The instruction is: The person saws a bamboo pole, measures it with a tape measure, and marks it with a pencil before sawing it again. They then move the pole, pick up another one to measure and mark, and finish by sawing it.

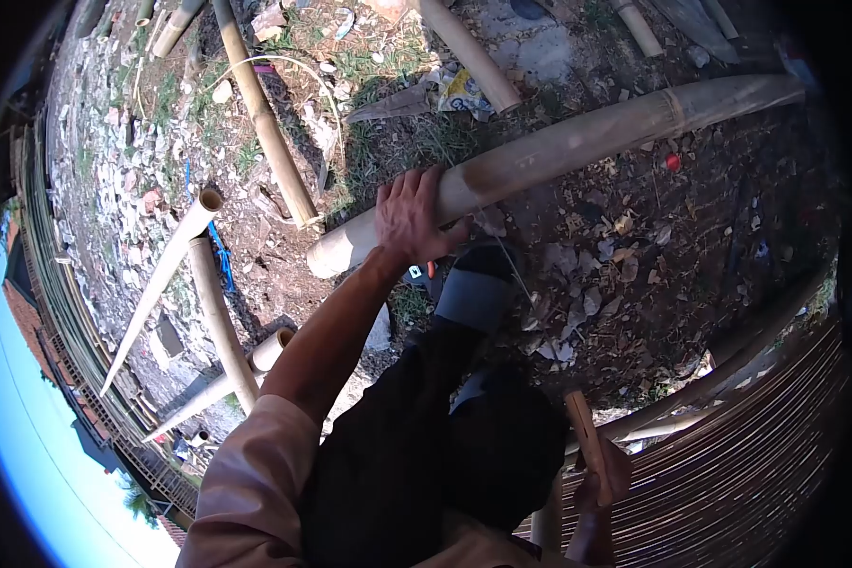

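Pole, bamboo, thick [559, 151]: laid across the ground, its near end toward 10 o'clock from centre and its far end at 2 o'clock. Left hand [409, 216]: set on the pole just above centre, toward 12 o'clock; palm laid down, fingers extended across the upper surface, thumb held apart. Right hand [608, 475]: placed between 4 and 5 o'clock, closed around a wooden handle [587, 431], which is tilted with its upper end toward 11 o'clock. Thin straight edge: seen running down from the pole toward 5 o'clock; whether it is joined to the handle cannot be told.

Foot, in dark footwear with a grey band [470, 298]: positioned just below the pole, near centre. Slender bamboo pole [267, 123]: laid between 10 and 11 o'clock. Cut bamboo length with hollow end [175, 251]: seen at 9 o'clock. Blue strap [222, 257]: found beside it. Wrapper, yellow and white [466, 93]: lying at 12 o'clock, beyond the thick pole. Red object, small [673, 162]: seen at 2 o'clock, below that pole. Long thin strips [738, 454]: ranged at 4 o'clock.
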`<state>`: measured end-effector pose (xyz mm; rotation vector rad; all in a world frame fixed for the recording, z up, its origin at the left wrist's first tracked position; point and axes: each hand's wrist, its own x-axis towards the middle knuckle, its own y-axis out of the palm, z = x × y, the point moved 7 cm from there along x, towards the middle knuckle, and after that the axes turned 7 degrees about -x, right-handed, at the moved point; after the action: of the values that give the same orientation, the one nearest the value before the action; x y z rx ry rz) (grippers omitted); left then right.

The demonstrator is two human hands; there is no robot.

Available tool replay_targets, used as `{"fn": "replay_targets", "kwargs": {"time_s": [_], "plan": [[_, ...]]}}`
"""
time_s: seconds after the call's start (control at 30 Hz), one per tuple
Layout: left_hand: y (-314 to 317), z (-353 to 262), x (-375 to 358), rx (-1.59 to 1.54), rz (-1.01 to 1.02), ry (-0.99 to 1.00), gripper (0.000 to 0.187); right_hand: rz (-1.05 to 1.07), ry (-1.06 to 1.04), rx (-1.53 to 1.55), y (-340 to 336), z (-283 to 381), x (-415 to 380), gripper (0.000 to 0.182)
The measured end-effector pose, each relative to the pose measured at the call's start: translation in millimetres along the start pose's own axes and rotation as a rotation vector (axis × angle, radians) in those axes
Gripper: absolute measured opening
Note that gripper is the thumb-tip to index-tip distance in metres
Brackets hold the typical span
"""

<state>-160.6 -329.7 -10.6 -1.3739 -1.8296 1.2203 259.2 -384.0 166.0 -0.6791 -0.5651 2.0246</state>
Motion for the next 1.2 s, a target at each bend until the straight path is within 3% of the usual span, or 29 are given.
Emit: {"fn": "replay_targets", "kwargs": {"time_s": [0.2, 0.27, 0.4, 0.53, 0.6, 0.63, 0.73, 0.77, 0.83, 0.9, 0.97, 1.03, 1.07, 1.13, 1.2], "plan": [[24.1, 15.7, 2.9, 0.026, 0.141, -0.090, 0.084, 0.002, 0.001, 0.018, 3.5, 5.0, -36.1, 0.067], [22.6, 15.1, 5.3, 0.053, 0.151, -0.088, 0.080, 0.157, 0.044, -0.087, 5.2, -8.0, -52.7, 0.067], [27.7, 14.7, 3.3, 0.002, 0.192, -0.097, 0.074, 0.159, 0.021, -0.148, 20.7, 0.2, -6.1, 0.069], [19.6, 18.4, 13.3, -0.005, 0.245, -0.125, 0.074, -0.066, -0.122, -0.101, 39.2, 13.7, 36.1, 0.076], [16.5, 13.1, 11.5, 0.010, 0.195, -0.106, 0.071, 0.105, 0.068, -0.098, 30.2, -20.9, -7.8, 0.078], [17.6, 14.6, 10.8, 0.004, 0.184, -0.112, 0.068, 0.235, 0.155, -0.245, 26.2, -47.8, -39.2, 0.080], [19.0, 14.5, 8.6, 0.011, 0.154, -0.095, 0.067, 0.275, 0.159, -0.175, 27.2, -36.1, -26.2, 0.083], [23.4, 16.3, 4.4, 0.031, 0.133, -0.073, 0.068, 0.039, 0.037, -0.050, 34.5, 7.5, 23.0, 0.078], [20.9, 15.7, 10.8, -0.006, 0.156, -0.071, 0.068, 0.054, -0.071, 0.051, 64.9, 11.6, 68.2, 0.074], [15.2, 11.0, 7.7, 0.031, 0.167, -0.109, 0.072, 0.046, -0.033, 0.091, 54.5, 5.3, 78.2, 0.072], [18.3, 12.6, 8.2, 0.034, 0.191, -0.100, 0.072, 0.023, -0.030, 0.080, 36.5, -2.1, 40.2, 0.074], [20.0, 17.0, 5.3, 0.037, 0.134, -0.094, 0.070, 0.155, 0.011, -0.135, 22.1, -5.8, 10.3, 0.073], [19.7, 22.2, 4.8, 0.041, 0.139, -0.100, 0.070, 0.162, 0.012, -0.130, 34.0, -3.4, 20.3, 0.073], [18.2, 14.1, 2.4, -0.005, 0.069, -0.066, 0.070, -0.082, -0.204, 0.118, 45.7, 14.4, 47.9, 0.070], [17.6, 17.7, 9.8, 0.020, -0.006, -0.033, 0.070, 0.001, -0.158, 0.189, 70.6, 8.6, 106.2, 0.064]]}}
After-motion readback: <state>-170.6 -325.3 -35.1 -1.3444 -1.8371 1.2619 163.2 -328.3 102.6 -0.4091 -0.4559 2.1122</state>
